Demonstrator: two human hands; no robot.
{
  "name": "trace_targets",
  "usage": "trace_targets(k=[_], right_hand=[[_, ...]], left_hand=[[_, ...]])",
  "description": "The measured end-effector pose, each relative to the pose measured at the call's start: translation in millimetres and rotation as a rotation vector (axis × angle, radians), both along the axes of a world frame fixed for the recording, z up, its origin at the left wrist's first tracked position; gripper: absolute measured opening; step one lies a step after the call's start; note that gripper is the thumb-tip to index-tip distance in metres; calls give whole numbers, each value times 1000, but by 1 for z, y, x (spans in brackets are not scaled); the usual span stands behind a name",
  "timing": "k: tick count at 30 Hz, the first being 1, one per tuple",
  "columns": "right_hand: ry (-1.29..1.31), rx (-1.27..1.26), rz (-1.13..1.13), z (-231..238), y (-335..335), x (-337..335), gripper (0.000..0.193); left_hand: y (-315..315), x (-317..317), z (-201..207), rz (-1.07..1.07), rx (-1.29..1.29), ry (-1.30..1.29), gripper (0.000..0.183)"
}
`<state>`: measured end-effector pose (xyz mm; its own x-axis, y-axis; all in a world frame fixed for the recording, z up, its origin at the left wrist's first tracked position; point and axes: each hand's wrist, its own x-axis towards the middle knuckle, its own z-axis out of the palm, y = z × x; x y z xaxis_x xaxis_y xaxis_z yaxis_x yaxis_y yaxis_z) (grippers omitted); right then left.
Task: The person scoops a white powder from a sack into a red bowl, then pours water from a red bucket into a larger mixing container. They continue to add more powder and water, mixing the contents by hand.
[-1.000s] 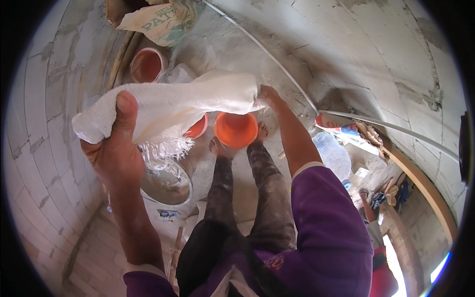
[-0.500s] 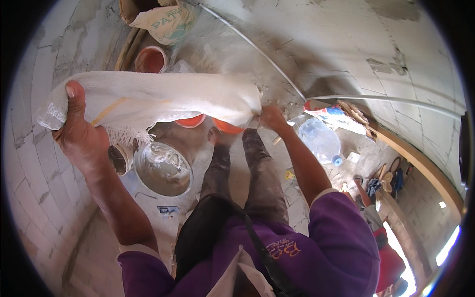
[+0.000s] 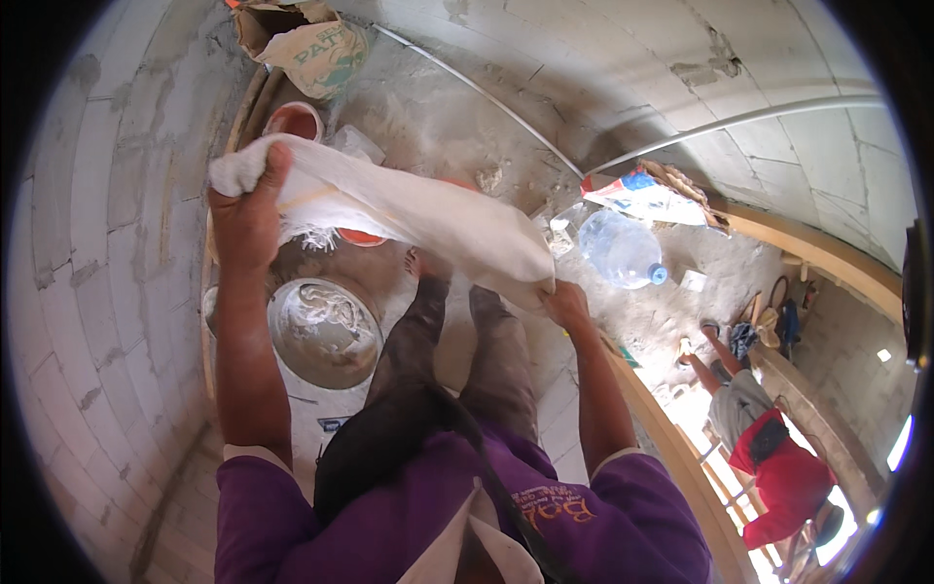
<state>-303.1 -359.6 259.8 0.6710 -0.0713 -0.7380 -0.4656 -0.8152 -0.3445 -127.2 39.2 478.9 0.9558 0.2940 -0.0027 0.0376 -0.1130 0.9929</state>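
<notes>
Between my hands stretches a white woven sack, long and folded, with a faint yellow stripe and a frayed edge near its left end. My left hand grips that bunched left end, thumb on top. At the lower right end, my right hand is closed on the corner of the sack. Below the left part of the sack stands a round metal basin with whitish paste in it. An orange-red container is partly hidden under the cloth.
A reddish bucket and an open paper bag stand at the far left. To the right lie a clear water bottle and a torn bag. A wooden beam runs at right; beyond it is a person in red.
The sack has tilted, its right end now lower and nearer me. My left hand has moved right, and my right hand has come down and slightly right.
</notes>
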Motion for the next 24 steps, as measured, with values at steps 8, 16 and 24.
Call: trace_targets(k=[8,16,24], right_hand=[[97,-88,41,-47,-53,-123,31],[223,-44,-27,-64,-91,-205,29],[188,-30,-143,-41,-104,-237,25]], left_hand=[[-43,-62,-68,-84,128,235,21],[-105,-122,-97,-170,139,434,28],[-125,-142,-138,-320,287,578,20]])
